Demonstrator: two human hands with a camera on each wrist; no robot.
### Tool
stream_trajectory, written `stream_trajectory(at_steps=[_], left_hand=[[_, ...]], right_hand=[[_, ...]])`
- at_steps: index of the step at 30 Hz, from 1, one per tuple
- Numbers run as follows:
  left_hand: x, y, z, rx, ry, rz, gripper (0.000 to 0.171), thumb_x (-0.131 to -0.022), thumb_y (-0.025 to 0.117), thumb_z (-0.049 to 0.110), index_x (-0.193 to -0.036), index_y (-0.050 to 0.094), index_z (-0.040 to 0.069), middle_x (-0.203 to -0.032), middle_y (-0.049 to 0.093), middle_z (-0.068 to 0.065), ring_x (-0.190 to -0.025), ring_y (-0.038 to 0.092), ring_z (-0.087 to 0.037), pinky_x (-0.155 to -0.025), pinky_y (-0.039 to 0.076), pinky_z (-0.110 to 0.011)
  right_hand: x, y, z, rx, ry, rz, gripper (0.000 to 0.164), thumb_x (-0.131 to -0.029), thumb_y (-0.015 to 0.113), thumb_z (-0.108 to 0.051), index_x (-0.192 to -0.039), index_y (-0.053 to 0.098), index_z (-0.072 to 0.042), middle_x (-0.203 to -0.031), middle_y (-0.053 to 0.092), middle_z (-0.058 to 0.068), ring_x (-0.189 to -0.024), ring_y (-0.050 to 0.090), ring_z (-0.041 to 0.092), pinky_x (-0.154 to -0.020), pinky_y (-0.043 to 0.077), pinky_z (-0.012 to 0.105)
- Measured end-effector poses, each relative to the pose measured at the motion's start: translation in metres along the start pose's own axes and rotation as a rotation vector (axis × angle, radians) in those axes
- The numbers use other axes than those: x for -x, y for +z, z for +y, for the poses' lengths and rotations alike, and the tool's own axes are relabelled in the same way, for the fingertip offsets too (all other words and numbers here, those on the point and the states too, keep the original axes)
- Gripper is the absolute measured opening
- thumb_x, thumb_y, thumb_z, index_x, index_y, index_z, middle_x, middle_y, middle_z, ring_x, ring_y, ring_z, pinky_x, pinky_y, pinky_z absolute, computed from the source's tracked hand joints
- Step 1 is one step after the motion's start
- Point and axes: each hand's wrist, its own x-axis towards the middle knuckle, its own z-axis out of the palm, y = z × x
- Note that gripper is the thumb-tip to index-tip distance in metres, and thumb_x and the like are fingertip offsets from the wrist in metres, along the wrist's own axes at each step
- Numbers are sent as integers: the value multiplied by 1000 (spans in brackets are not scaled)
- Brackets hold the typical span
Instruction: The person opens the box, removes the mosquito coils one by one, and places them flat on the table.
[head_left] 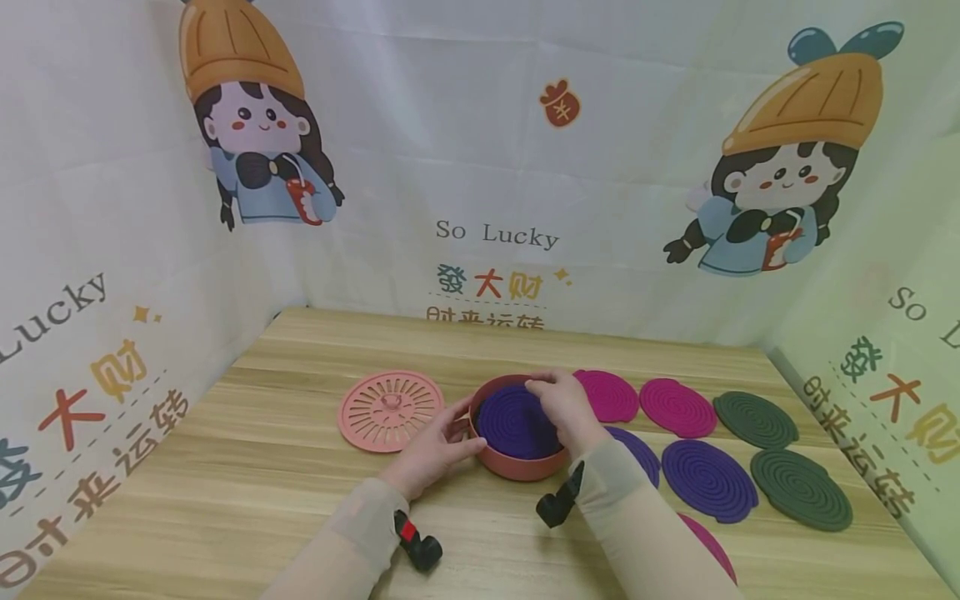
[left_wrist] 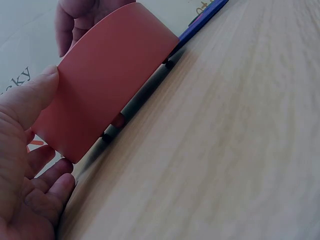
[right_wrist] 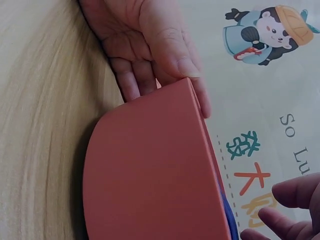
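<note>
A round red container point(head_left: 521, 469) stands on the table in the head view, with a dark blue grooved coaster point(head_left: 513, 421) lying inside it. My left hand point(head_left: 426, 457) grips the container's left side; in the left wrist view the thumb lies along the wall near the rim and the fingers are at its lower edge. Over the right part of the container is my right hand point(head_left: 564, 408), its fingertips at the coaster's far edge. In the right wrist view the right hand's fingers point(right_wrist: 292, 220) are spread apart beside the rim, where a blue edge of the coaster shows.
Left of the container lies a pink slotted lid point(head_left: 392, 411) with a knob. To the right are magenta coasters point(head_left: 678, 407), blue coasters point(head_left: 709, 481) and green coasters point(head_left: 801, 489); my right arm partly covers some. A printed cloth point(head_left: 390, 167) surrounds the wooden table point(head_left: 247, 500).
</note>
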Motion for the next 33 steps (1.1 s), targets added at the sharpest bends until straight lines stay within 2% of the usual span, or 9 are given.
stream_trajectory(at_steps=[21,33], left_hand=[[0,-1,0,-19,-5,16,73,-88,71,16,-150,32,16,-150,37,-12,-137,37,-30,-106,40,-40],[0,1,1,-24,0,22,74,-89,71,15,-151,32,14,-150,37,-13,-137,36,-31,-106,40,-41]], right_hand=[[1,-5,-2,-45,17,20,36,-96,56,-13,-129,54,1,-132,52,19,-128,43,35,-110,32,51],[0,-4,5,-69,-10,50,38,-94,57,-7,-130,54,4,-131,52,22,-126,45,36,-108,35,51]])
